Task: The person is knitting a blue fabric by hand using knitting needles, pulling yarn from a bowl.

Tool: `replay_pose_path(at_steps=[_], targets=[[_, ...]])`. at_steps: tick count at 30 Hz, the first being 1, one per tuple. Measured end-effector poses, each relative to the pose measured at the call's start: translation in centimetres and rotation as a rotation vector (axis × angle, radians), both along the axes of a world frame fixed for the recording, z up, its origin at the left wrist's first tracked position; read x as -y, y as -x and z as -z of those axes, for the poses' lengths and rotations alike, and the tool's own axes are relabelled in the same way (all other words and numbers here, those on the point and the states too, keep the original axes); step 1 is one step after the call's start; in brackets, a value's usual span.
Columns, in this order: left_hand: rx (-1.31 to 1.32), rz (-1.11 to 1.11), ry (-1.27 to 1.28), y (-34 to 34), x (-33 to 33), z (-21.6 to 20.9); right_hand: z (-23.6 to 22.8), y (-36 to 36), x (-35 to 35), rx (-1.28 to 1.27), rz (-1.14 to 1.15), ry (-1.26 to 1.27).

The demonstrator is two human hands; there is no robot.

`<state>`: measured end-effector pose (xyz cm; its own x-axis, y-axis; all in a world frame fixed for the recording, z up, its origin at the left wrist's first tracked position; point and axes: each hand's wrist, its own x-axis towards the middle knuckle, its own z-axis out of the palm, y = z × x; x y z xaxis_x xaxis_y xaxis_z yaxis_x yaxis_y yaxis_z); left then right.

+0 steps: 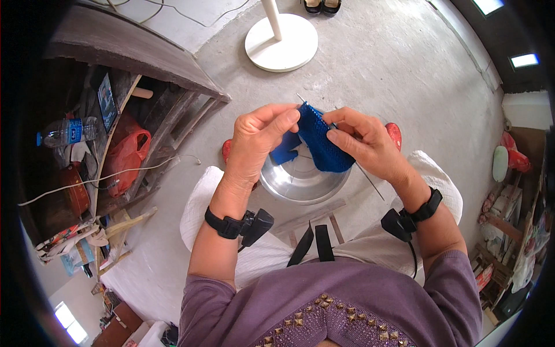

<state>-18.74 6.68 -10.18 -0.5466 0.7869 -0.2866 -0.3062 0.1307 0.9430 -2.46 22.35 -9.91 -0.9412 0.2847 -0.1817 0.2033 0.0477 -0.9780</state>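
Observation:
A piece of dark blue knitting (326, 151) hangs between my hands, above a shiny metal basin (303, 195). My left hand (263, 130) pinches its upper left corner, close to a thin needle tip (300, 96) that pokes out at the top. With thumb and fingers closed, my right hand (363, 139) grips the right edge of the knitting. A long thin knitting needle (370, 184) slants down to the right from below that hand. Another blue piece (282, 151) shows behind the left hand, over the basin; whether it joins the knitting I cannot tell.
To the left stands a wooden cabinet (144, 43) with a plastic bottle (72, 132), a propped phone (107, 103) and a red bag (128, 156). A white round stand base (281, 43) and black shoes (321, 7) are ahead. Clutter (503, 231) lines the right wall.

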Motion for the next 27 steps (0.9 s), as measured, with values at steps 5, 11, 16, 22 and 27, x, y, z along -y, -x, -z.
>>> replay_pose_path(at_steps=[5, 11, 16, 22, 27], targets=[[0.075, -0.047, -0.059, 0.02, -0.22, 0.04, 0.39, 0.00, 0.41, -0.060, 0.052, 0.045], [0.039, -0.050, -0.087, 0.01, -0.18, 0.16, 0.58, -0.12, 0.05, -0.042, -0.027, -0.042], [0.014, -0.049, -0.076, -0.07, -0.16, 0.19, 0.46, 0.10, 0.25, -0.019, -0.019, -0.029], [-0.035, -0.060, -0.082, -0.36, -0.36, 0.38, 0.47, 0.10, 0.36, -0.012, -0.003, -0.047], [-0.039, -0.104, -0.123, -0.68, -0.57, 0.80, 0.87, 0.04, 0.61, -0.034, 0.016, -0.044]])
